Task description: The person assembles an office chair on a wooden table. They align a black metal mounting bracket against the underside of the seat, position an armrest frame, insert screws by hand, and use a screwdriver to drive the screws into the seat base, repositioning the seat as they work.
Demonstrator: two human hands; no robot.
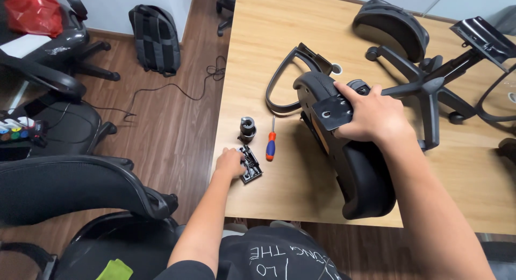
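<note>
On the counter (pixel 269 86) we see a screwdriver (pixel 271 145) beside a small metal cylinder (pixel 248 128), and a wheeled chair base (pixel 430 83) farther back. A black backpack (pixel 156 39) stands on the floor (pixel 177 129).

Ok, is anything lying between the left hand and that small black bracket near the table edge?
Nothing visible does. The left hand already rests against the small black bracket near the table edge. The screwdriver and the black cylindrical part lie beyond it, clear of the hand.
</note>
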